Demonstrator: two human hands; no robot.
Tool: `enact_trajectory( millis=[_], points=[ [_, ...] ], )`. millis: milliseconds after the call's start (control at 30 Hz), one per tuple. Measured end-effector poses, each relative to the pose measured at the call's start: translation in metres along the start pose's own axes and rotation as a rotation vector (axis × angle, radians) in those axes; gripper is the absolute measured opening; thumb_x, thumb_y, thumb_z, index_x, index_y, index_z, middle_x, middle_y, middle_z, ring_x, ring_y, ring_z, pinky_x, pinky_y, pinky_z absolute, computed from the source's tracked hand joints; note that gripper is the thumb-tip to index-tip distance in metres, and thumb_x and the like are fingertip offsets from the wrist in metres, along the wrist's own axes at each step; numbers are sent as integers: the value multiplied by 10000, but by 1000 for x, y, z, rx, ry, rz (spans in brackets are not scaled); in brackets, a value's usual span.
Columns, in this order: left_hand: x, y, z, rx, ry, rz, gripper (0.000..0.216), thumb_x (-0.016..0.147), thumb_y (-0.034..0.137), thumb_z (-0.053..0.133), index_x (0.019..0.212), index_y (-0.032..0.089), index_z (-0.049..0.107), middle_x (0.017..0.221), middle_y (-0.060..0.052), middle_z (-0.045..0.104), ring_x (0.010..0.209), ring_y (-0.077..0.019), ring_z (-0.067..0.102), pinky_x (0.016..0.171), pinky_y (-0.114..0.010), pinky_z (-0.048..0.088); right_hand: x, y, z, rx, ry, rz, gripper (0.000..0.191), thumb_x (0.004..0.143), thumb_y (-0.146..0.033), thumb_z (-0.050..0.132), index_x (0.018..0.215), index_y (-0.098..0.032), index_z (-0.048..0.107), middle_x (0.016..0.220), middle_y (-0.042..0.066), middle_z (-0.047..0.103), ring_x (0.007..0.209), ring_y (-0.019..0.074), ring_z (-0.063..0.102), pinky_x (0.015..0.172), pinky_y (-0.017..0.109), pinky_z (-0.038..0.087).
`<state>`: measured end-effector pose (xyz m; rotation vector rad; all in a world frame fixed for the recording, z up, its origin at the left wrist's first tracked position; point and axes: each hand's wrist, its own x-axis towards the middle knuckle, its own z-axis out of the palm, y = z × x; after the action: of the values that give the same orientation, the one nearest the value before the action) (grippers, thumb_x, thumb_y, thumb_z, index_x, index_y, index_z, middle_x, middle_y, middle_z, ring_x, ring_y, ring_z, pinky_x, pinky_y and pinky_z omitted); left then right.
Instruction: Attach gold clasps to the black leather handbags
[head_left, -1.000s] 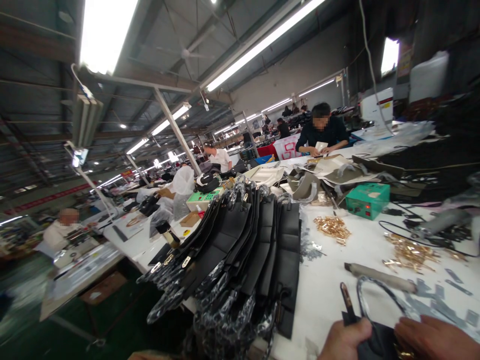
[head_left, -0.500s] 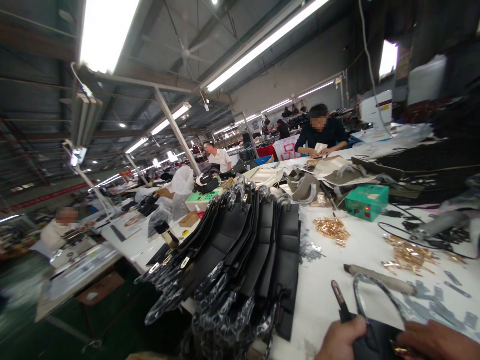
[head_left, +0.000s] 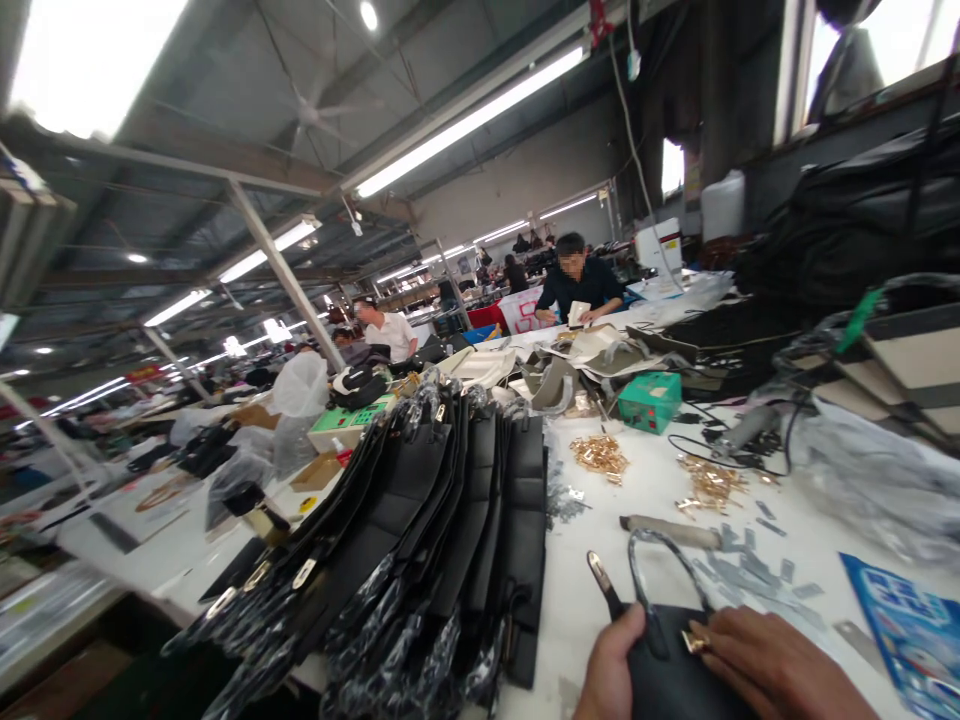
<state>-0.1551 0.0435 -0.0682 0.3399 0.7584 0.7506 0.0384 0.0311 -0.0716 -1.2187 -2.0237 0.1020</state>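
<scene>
A black handbag (head_left: 664,655) is at the lower right, over the white table. Its handle (head_left: 637,560), wrapped in clear plastic, arches up from the top edge, and a black strap with a gold metal tip (head_left: 602,578) sticks up on its left. My left hand (head_left: 611,665) grips the bag's left side, thumb on the front. At the bag's front, the fingers of my right hand (head_left: 772,655) are closed on a small gold metal clasp (head_left: 696,640). The fingertips partly hide the clasp. The bag's lower part runs out of view.
Several black bags (head_left: 420,520) stand packed together left of my hands. Beyond lie gold fittings (head_left: 598,455), grey metal plates (head_left: 750,575), a grey roll (head_left: 671,532) and a green box (head_left: 649,402). A blue packet (head_left: 904,630) lies at right. A co-worker (head_left: 577,285) sits across the table.
The view has swung to the right, so the table's things appear further left and the blue packet has come in. The bag shows more fully, with my right fingers still at its gold clasp.
</scene>
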Motion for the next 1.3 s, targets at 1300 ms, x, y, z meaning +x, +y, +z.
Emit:
enact_trajectory(
  millis=[1300],
  points=[
    [10, 0, 4, 210, 51, 344, 598, 537, 576, 849, 833, 63, 768, 942, -234, 740, 1012, -466, 666, 999, -563, 433, 37, -28, -40, 114, -431, 234, 118, 855, -262, 578, 848, -267, 696, 942, 26, 676, 918, 219, 619, 815, 329, 430]
  ],
)
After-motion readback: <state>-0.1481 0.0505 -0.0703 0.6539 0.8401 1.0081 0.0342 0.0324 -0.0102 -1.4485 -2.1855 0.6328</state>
